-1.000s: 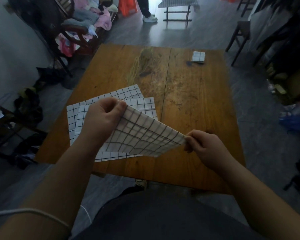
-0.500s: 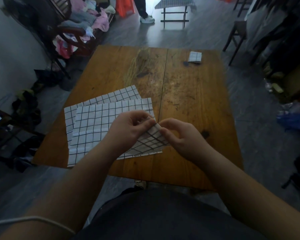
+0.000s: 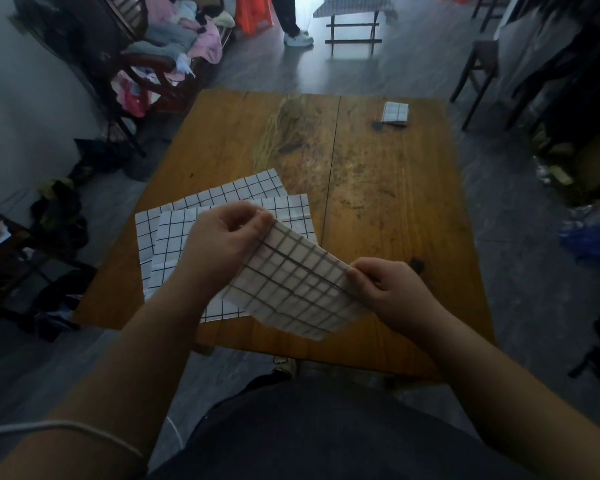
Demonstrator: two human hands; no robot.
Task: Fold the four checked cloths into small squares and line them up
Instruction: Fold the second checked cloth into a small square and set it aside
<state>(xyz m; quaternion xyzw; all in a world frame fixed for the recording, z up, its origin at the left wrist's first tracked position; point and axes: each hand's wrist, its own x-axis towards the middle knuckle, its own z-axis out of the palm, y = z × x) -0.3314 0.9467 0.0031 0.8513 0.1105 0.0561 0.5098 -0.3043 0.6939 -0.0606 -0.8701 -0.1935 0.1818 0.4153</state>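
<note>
A scuffed wooden bench (image 3: pixel 378 188) stands on grey floor (image 3: pixel 520 306). Far left, a dark chair (image 3: pixel 142 64) heaped with pink and pale clothes (image 3: pixel 187 39) — beyond it an orange bag (image 3: pixel 253 15), a white sneaker (image 3: pixel 298 39), a wooden stool (image 3: pixel 478 67).

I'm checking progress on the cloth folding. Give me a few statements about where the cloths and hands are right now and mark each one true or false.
1. Both hands hold one checked cloth above the table. True: the left hand pinches its upper end, the right hand its lower right edge.
2. A small folded cloth lies near the table's far right corner. True.
3. Three folded cloths are already lined up. False: only one folded cloth is visible.
4. The table's left side holds nothing. False: two flat cloths lie there, overlapping.
5. The held cloth lies flat on the wood. False: it is lifted between the hands.
</note>
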